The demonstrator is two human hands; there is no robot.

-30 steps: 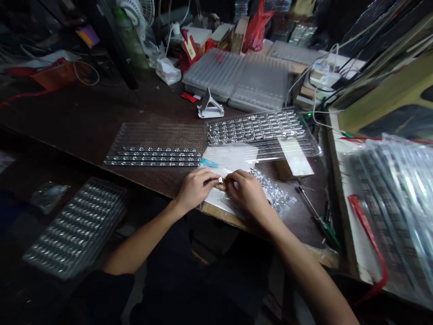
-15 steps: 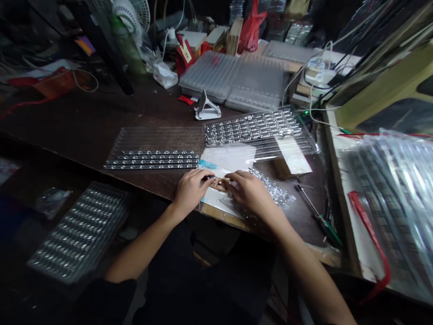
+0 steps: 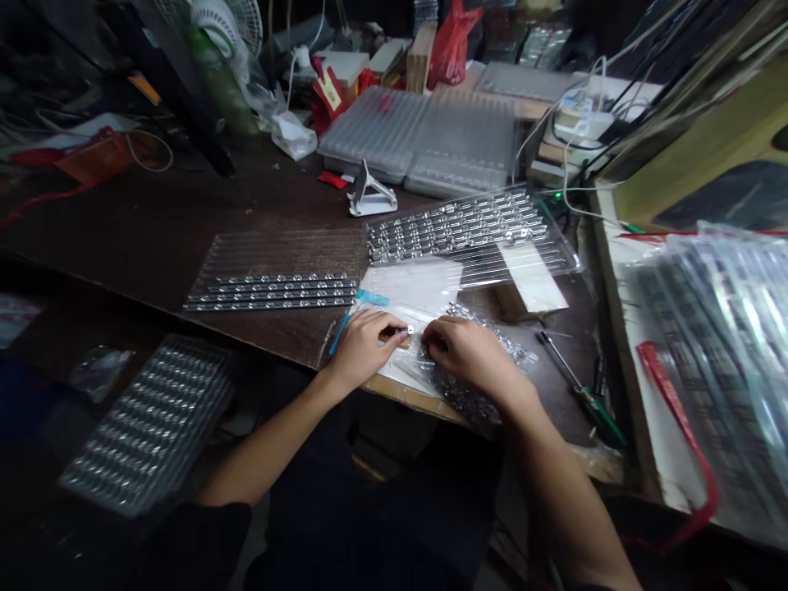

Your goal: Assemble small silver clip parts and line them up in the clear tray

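Note:
My left hand [image 3: 363, 349] pinches a small shiny metal part [image 3: 407, 329], whose pale end sticks out past the thumb and finger. Beneath it is a small brown block [image 3: 403, 341], partly covered by the fingers. Just to the right, my right hand [image 3: 474, 349] has its fingers curled down; what they hold, if anything, is hidden. Around that hand lies a heap of small shiny metal pieces [image 3: 492, 330]. Behind both hands a white sheet [image 3: 422, 279] lies on the table, with blue tape [image 3: 373, 298] at its left.
A clear tray [image 3: 283, 250] holds several rows of metal parts; a fuller tray [image 3: 455, 222] rests tilted against a white-topped block [image 3: 533, 279]. A green-handled screwdriver [image 3: 600, 419] lies to the right. Behind are a white stand [image 3: 371, 197] and stacked clear trays [image 3: 375, 131].
My left hand has brought the metal part right, its pale end now showing. My right hand has moved right, away from the brown block, and its fingers have curled in. The view has shifted slightly.

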